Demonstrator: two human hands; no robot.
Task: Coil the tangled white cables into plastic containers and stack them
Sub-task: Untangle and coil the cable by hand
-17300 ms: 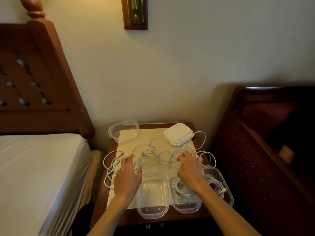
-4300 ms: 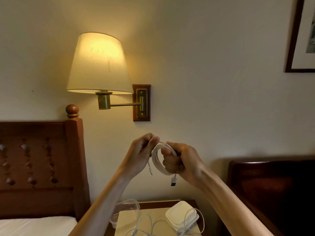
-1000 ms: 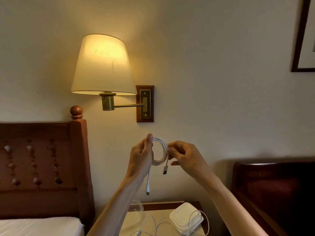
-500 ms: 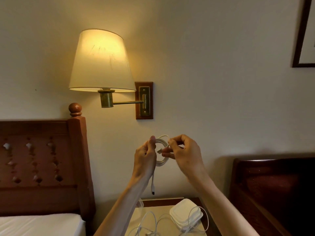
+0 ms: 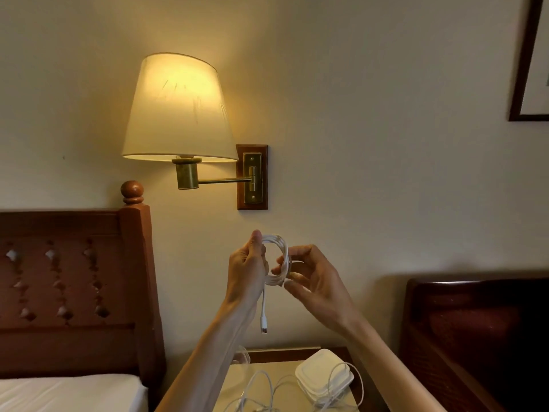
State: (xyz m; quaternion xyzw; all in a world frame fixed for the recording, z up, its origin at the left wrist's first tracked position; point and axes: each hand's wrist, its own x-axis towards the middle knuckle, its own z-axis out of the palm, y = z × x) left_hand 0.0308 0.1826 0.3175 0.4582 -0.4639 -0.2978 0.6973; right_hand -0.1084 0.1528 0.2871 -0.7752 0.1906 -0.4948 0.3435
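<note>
A white cable [image 5: 279,257] wound into a small coil is held up in front of the wall. My left hand [image 5: 246,272] grips the coil's left side, and one plug end [image 5: 263,322] hangs down below it. My right hand [image 5: 309,278] pinches the coil's right side with thumb and fingers. Below, on the nightstand [image 5: 341,350], lie loose tangled white cables [image 5: 261,388] beside a stack of white lids [image 5: 323,379]. A clear plastic container [image 5: 242,356] peeks out behind my left forearm.
A lit wall lamp [image 5: 178,108] hangs above and left of my hands. A wooden headboard [image 5: 74,278] and a white bed [image 5: 68,394] are at the left. A dark wooden headboard [image 5: 475,337] stands at the right, and a picture frame [image 5: 528,60] hangs upper right.
My right hand has moved from the coil's top to its right side and now pinches the loops. The second plug end no longer hangs free. The left hand kept its hold.
</note>
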